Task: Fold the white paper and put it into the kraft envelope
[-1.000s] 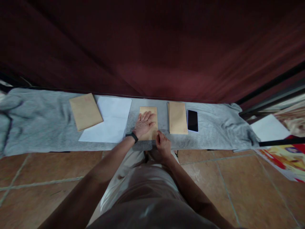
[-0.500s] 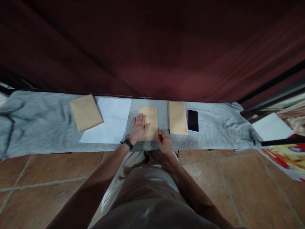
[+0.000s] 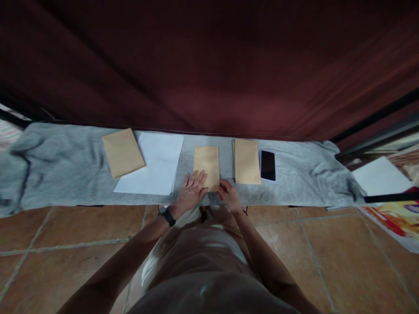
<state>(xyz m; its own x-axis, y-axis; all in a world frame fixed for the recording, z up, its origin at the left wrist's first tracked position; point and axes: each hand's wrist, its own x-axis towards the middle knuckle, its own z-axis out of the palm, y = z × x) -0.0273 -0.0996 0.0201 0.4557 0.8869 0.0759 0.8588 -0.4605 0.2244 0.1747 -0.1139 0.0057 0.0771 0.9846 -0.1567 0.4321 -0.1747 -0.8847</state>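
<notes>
A brown paper envelope (image 3: 207, 158) lies flat in front of me, with small red print near its upper right corner. My left hand (image 3: 192, 191) rests on its lower left part, palm down with the fingers spread; a dark band circles that wrist. At the lower right corner my right hand (image 3: 230, 196) is closed, fingers curled and pinching the edge. Its fingertips are partly hidden. To the right is a small stack of brown envelopes (image 3: 248, 161). On the left, more brown envelopes (image 3: 123, 153) overlap white paper sheets (image 3: 157, 170).
A phone (image 3: 268, 165) with a dark screen lies right of the envelope stack. Grey cloth (image 3: 301, 174) covers the narrow table. Behind it hangs a dark red curtain (image 3: 209, 87). White paper (image 3: 381, 176) and a colourful printed sheet (image 3: 396, 222) are at far right.
My left hand has slid down toward the envelope's near edge, uncovering its middle. My right hand has shifted slightly onto the lower right corner. The view has moved a little.
</notes>
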